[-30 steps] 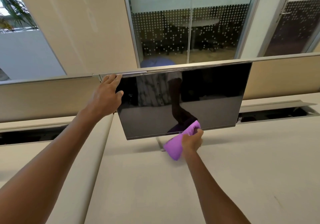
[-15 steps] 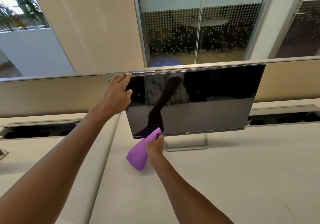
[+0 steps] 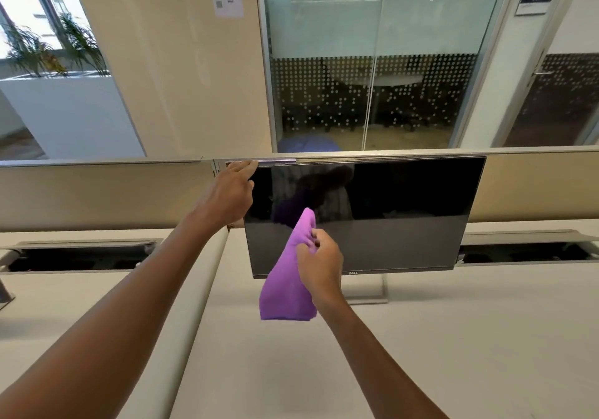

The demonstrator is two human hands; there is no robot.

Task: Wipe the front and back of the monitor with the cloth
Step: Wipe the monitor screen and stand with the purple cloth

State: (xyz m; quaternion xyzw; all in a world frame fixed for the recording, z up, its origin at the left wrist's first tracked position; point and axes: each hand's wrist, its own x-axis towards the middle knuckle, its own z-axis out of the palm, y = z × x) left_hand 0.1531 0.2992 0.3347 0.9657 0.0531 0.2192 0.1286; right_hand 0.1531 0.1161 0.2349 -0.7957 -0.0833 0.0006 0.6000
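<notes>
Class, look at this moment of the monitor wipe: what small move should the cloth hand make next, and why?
Probably sweep the purple cloth rightward across the screen. The right hand pinches it at the lower left of the monitor, and the left hand steadies the top corner.

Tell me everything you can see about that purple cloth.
The cloth is bright purple, soft and slightly fuzzy, like microfibre. The right hand pinches it near the top, so most hangs loose below in a limp fold. Its upper tip lies over the monitor screen's lower left part; whether it touches the glass is unclear.
</notes>
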